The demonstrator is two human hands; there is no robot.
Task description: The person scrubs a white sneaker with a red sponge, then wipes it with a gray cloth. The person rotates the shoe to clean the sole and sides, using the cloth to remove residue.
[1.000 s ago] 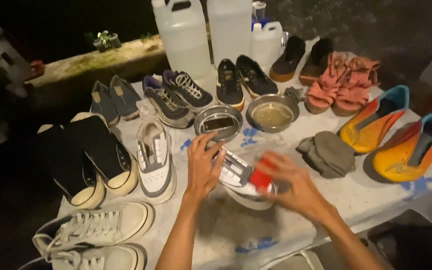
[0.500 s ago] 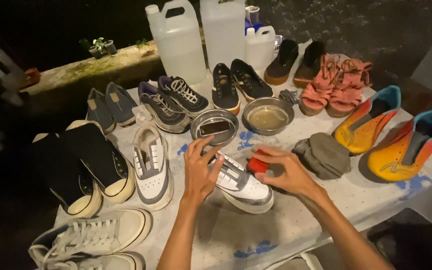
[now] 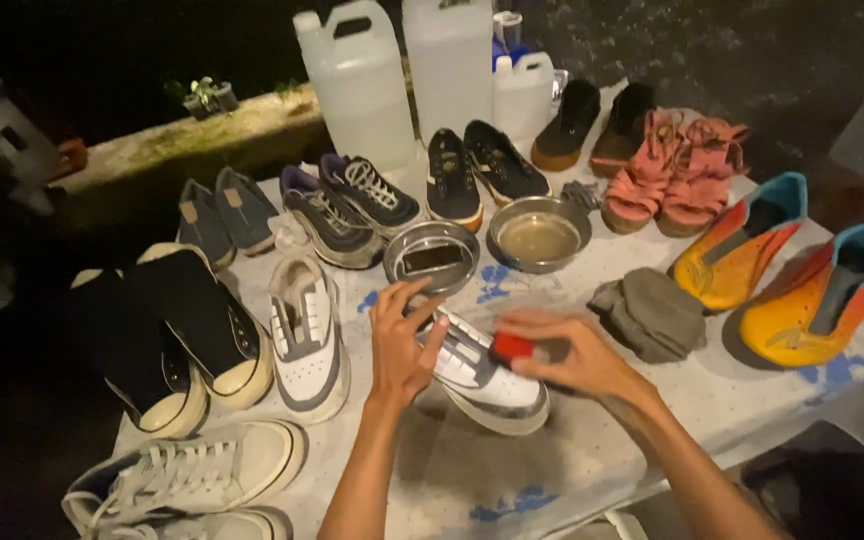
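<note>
White sneaker (image 3: pixel 482 375) lies at centre of frame, lower middle, on cloth-covered table (image 3: pixel 572 470). Left hand (image 3: pixel 402 345) spread, fingers pressed on sneaker's heel end, steadying it. Right hand (image 3: pixel 562 350) curled around small red block (image 3: pixel 512 346), pinching it against upper. Sneaker looks light; sole stiff, upper soft and yielding, probably damp and a bit slippery. Best hold: heel or sole rim. Steel bowl (image 3: pixel 540 235) with cloudy liquid just above; grey rag (image 3: pixel 647 315) to right.
</note>
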